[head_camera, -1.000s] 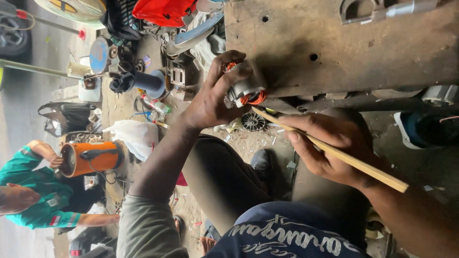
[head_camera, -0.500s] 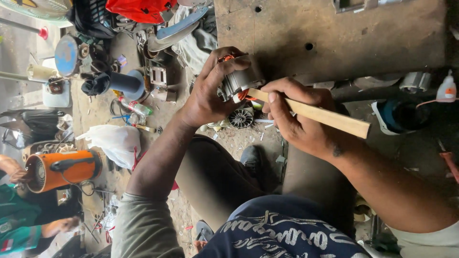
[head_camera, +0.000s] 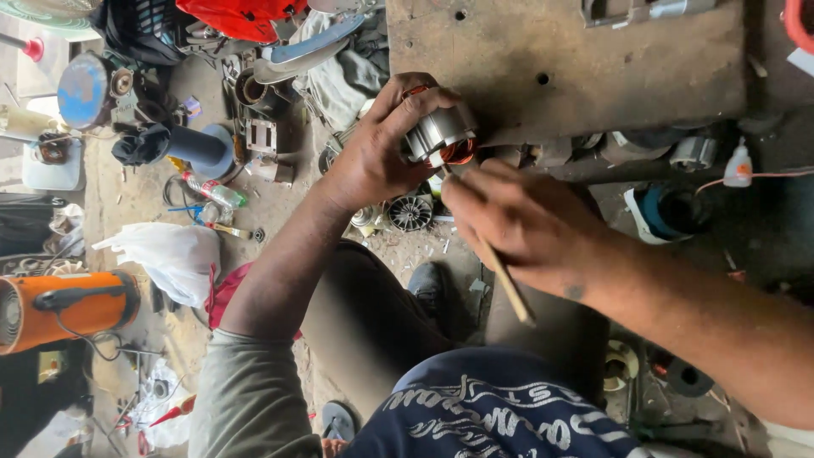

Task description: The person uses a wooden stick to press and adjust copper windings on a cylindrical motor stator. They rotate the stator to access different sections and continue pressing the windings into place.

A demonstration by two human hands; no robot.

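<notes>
My left hand (head_camera: pixel 381 144) grips a small motor stator (head_camera: pixel 441 136), a silver metal ring with orange copper windings, held against the edge of a worn metal bench plate (head_camera: pixel 593 59). My right hand (head_camera: pixel 517 220) holds a thin wooden stick (head_camera: pixel 509 284) like a pencil, its tip touching the windings at the stator's lower side. The stick's far end points back toward my body. Part of the stator is hidden by my left fingers.
Below the bench lie a small fan wheel (head_camera: pixel 410 212), a white plastic bag (head_camera: pixel 170 254), an orange cylinder-shaped machine (head_camera: pixel 68 307), a plastic bottle (head_camera: pixel 216 192), a blue disc-shaped part (head_camera: pixel 82 91) and a white glue bottle (head_camera: pixel 739 165). My knee and shoe (head_camera: pixel 428 288) are beneath my hands.
My right hand has moved in closer and turned the stick steeper, its tip now at the windings. The view has shifted, and the person at the left is no longer visible.
</notes>
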